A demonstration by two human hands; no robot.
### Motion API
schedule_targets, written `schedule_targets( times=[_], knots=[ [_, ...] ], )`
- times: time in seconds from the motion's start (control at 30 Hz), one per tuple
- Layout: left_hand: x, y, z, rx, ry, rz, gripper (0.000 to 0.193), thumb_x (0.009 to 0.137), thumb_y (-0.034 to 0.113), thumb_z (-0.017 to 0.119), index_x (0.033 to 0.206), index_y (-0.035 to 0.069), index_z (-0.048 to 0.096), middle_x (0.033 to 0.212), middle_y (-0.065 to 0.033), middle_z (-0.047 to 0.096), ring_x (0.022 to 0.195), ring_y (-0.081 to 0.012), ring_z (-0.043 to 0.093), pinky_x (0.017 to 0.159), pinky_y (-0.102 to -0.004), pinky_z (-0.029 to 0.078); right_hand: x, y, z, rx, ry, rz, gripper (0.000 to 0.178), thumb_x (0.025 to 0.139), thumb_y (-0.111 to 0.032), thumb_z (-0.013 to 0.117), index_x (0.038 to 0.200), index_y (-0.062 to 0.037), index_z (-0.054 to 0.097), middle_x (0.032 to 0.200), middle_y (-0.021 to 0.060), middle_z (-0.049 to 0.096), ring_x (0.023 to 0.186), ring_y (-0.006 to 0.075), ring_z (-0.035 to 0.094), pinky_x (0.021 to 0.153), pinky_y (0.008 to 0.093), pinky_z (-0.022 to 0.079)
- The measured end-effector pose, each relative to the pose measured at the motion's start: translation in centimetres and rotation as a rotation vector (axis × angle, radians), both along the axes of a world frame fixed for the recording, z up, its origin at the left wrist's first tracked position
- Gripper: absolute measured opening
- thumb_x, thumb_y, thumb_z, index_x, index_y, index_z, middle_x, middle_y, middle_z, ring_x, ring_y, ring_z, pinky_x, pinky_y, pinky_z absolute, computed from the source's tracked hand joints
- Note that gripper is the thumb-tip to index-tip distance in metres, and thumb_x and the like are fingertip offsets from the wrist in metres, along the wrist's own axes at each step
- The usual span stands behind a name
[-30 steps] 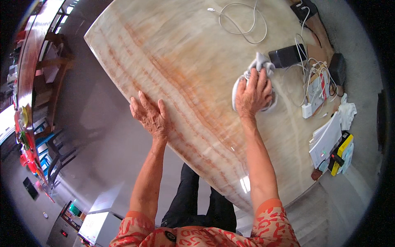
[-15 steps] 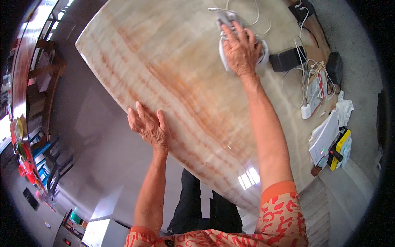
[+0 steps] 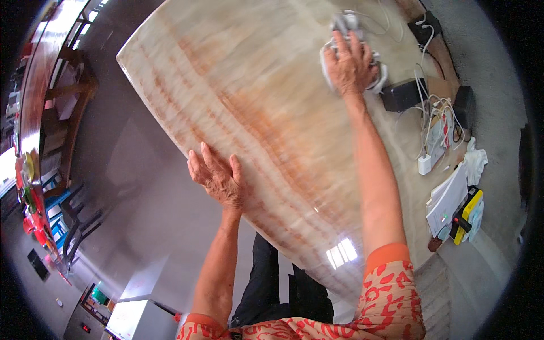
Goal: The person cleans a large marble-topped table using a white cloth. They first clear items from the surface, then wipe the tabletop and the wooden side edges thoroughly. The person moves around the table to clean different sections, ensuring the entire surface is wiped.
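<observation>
A glossy marble-patterned tabletop (image 3: 255, 102) in cream and orange-brown fills the middle of the view. My right hand (image 3: 352, 65) presses a crumpled white and grey cloth (image 3: 345, 24) flat on its far right part; the cloth bulges out beyond the fingers and beside the palm. On the near left edge rests my left hand (image 3: 218, 177), its fingers spread, holding nothing. Slight blur covers the right hand and the cloth.
Along the right edge lie a black box (image 3: 401, 95), tangled white cables (image 3: 436, 107), a white charger (image 3: 424, 165), papers (image 3: 446, 198), a yellow-and-black box (image 3: 470, 207) and crumpled white tissue (image 3: 476, 160). A dark chair (image 3: 79, 221) stands at the left, a white cabinet (image 3: 133, 320) at lower left.
My right hand and the cloth have slid to the right and slightly farther away across the tabletop. The left hand stays at the edge, and the whole view has shifted a little.
</observation>
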State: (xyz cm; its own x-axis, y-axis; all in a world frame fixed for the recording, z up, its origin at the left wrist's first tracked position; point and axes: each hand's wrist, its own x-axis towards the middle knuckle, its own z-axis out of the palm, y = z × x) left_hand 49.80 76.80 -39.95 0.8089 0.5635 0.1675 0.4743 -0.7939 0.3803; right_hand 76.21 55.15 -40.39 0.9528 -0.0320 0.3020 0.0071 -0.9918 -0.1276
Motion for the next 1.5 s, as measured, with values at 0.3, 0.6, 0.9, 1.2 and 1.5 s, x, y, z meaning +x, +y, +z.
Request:
schedule_targets(
  times=[0.3,0.6,0.9,1.2,1.5],
  knots=[
    [0.1,0.4,-0.6,0.011,-0.01,0.001,0.068,0.084,0.038,0.062,0.143,0.013,0.036,0.147,-0.0195,0.025,0.134,-0.0384,0.022,0.11,-0.0496,0.022,-13.1,1.2,3.0,0.129,0.154,0.486,0.054,0.073,-0.045,0.067,0.124,-0.0302,0.059,0.143,0.0018,0.041,0.131,0.0313,0.033,0.092,0.0626,0.032],
    [0.2,0.3,-0.2,0.02,-0.011,0.011,0.068,0.084,0.037,0.062,0.142,0.014,0.036,0.147,-0.0203,0.026,0.133,-0.0392,0.023,0.11,-0.0485,0.023,-28.3,-2.7,4.2,0.156,0.276,0.711,0.051,0.07,-0.038,0.072,0.119,-0.0298,0.059,0.145,0.0004,0.038,0.134,0.0293,0.03,0.092,0.0593,0.032],
    [0.1,0.2,-0.5,0.041,-0.006,0.013,0.068,0.083,0.039,0.063,0.14,0.012,0.039,0.145,-0.0198,0.028,0.133,-0.04,0.025,0.109,-0.05,0.026,-20.8,-0.3,3.1,0.138,0.229,0.641,0.053,0.068,-0.029,0.074,0.119,-0.0293,0.059,0.145,-0.0015,0.038,0.133,0.0283,0.032,0.095,0.0575,0.031],
    [0.2,0.1,0.4,0.017,0.021,0.006,0.067,0.083,0.036,0.062,0.141,0.01,0.039,0.146,-0.0193,0.026,0.134,-0.0419,0.023,0.109,-0.0514,0.027,-8.3,3.7,2.4,0.032,0.111,0.476,0.051,0.074,-0.029,0.068,0.123,-0.0272,0.058,0.143,-0.002,0.042,0.13,0.0271,0.037,0.096,0.0585,0.033],
    [0.3,0.2,0.8,0.004,0.032,-0.023,0.07,0.08,0.032,0.066,0.14,0.009,0.039,0.145,-0.0207,0.026,0.134,-0.0432,0.023,0.109,-0.0523,0.028,3.3,8.0,0.3,0.005,0.06,0.202,0.044,0.083,-0.034,0.058,0.127,-0.0321,0.056,0.143,-0.0052,0.042,0.13,0.0258,0.038,0.097,0.0609,0.031]
  ],
)
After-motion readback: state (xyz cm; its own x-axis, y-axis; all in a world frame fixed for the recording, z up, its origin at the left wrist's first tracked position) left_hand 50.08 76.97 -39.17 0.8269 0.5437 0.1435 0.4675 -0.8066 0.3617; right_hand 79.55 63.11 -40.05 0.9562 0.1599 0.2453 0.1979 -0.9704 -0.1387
